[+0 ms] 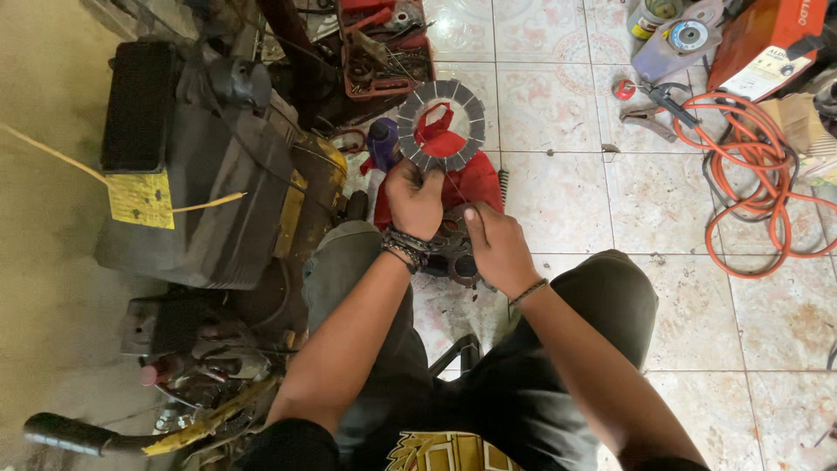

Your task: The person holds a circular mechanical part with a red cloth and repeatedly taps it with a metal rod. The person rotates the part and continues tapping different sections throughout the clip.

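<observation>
My left hand [413, 199] pinches the lower rim of a grey ring-shaped clutch plate [442, 125] with toothed segments and holds it upright above the floor. My right hand [495, 246] rests just below and to the right. Its fingers are closed over a stack of dark round plates [455, 253] lying between my knees. A red plastic bag [462, 179] lies on the tiles behind the raised ring, and part of it shows through the ring's hole. A thin wire or string runs from the ring toward my right hand.
A motorcycle [218, 174] with a dark seat and engine parts stands at the left. A red tool tray [384, 48] sits at the top. An orange coiled cable [750, 174], pliers [649, 109] and a red machine case [767, 44] lie at the right on the tiled floor.
</observation>
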